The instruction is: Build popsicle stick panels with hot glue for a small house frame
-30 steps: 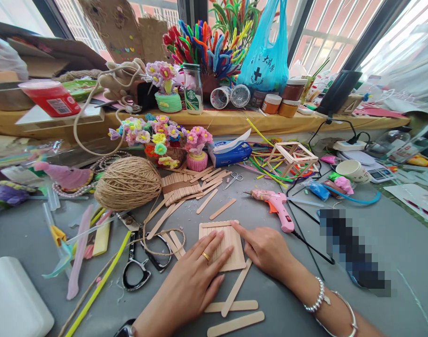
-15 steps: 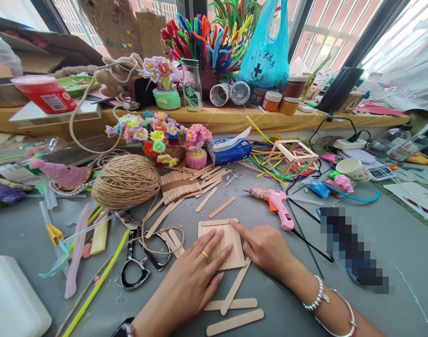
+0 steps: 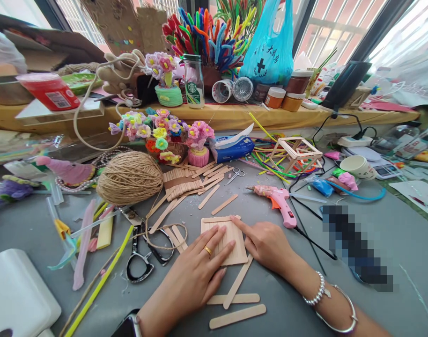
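Observation:
A small square panel of craft sticks lies flat on the grey table, one stick set crosswise along its far edge. My left hand rests flat across the panel's left and middle, fingers spread, hiding part of it. With its index finger stretched out, my right hand presses the right end of the crosswise stick; the other fingers are loosely curled and appear to hold nothing. Loose craft sticks lie nearer me, one with an end touching or under the panel's near edge.
Right of the panel lies a pink glue gun with a black cord. Black-handled scissors and a twine ball sit left. Behind are stacked craft sticks, small scissors and a stick frame. A pixelated dark object lies right.
The whole view has shifted a little, so things appear slightly farther right and mostly higher. Both hands keep the same hold on the panel and the crosswise stick.

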Demonstrator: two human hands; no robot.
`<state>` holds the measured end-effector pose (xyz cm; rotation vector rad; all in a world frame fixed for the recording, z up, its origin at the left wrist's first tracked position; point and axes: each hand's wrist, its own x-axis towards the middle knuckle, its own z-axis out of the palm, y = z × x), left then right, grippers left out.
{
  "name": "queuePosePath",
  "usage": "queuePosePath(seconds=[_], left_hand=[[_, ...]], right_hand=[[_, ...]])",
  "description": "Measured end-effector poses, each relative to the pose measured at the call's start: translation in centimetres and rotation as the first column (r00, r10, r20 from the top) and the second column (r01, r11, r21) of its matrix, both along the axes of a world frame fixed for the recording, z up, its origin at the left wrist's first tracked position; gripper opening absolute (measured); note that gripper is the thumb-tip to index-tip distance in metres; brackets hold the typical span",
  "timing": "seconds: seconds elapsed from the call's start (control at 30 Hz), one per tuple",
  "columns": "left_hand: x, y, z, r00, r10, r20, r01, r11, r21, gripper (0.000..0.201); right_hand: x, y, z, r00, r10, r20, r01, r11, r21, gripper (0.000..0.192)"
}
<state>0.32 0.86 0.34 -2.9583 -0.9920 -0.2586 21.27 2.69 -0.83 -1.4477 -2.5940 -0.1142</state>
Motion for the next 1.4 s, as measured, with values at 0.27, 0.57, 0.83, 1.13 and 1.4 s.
queuePosePath(seconds=[0.27, 0.57, 0.83, 1.13, 1.4], left_hand=[[0.00, 0.12, 0.09, 0.999, 0.008, -0.031, -0.009, 1.000, -0.012, 0.048], [-0.09, 0.15, 0.02, 0.999, 0.007, -0.042, -0.008, 1.000, -0.012, 0.049], [-0.03, 0.05, -0.06, 1.000, 0.006, -0.018, -0.007, 0.999, -0.035, 0.048], [0.02, 0.02, -0.04, 0.999, 0.008, -0.034, -0.009, 0.999, -0.040, 0.048], [0.00, 0.05, 0.19, 0.998, 0.006, -0.061, -0.009, 0.999, -0.045, 0.048]], right_hand=[[-0.02, -0.05, -0.02, 1.000, -0.011, -0.007, 0.011, 1.000, -0.004, 0.052], [-0.18, 0.00, 0.14, 1.000, -0.006, -0.003, 0.006, 1.000, 0.019, 0.053], [-0.08, 0.03, 0.03, 1.000, -0.010, -0.001, 0.010, 1.000, 0.025, 0.055], [-0.20, -0.06, 0.03, 1.000, -0.022, 0.008, 0.022, 0.999, 0.030, 0.055], [-0.09, -0.01, -0.04, 1.000, -0.015, 0.017, 0.015, 0.999, 0.048, 0.056]])
